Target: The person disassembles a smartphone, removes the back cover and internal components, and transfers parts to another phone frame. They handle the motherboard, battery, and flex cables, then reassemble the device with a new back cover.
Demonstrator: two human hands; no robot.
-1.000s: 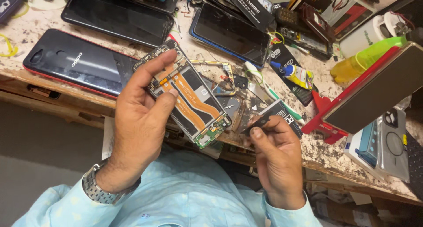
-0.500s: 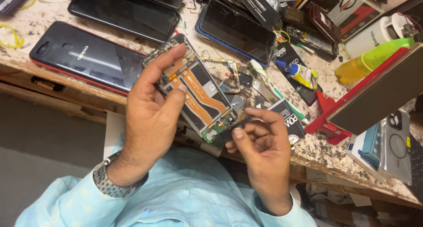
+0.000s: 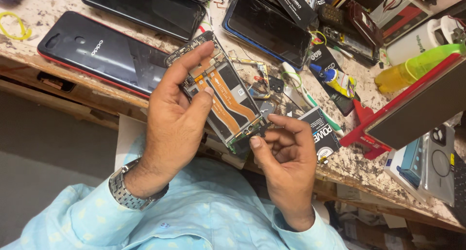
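Observation:
My left hand (image 3: 177,109) grips an opened phone body (image 3: 228,99), back cover off, showing orange ribbon cables and a green board at its lower end. It is held tilted above the bench edge. My right hand (image 3: 286,155) is at the phone's lower end, thumb and forefinger pinched on a small dark part against the bottom corner. A metal watch (image 3: 127,191) is on my left wrist, and both arms wear light blue sleeves.
The worn workbench (image 3: 111,92) carries a black phone with red edge (image 3: 97,51), two more dark phones (image 3: 145,7) (image 3: 269,29), a small black box (image 3: 323,133), a glue tube (image 3: 335,80), a yellow-green bottle (image 3: 417,65) and a red stand (image 3: 374,138).
My right hand has come up from the small black box to the lower end of the opened phone and closed its fingers there. The left hand keeps holding the phone.

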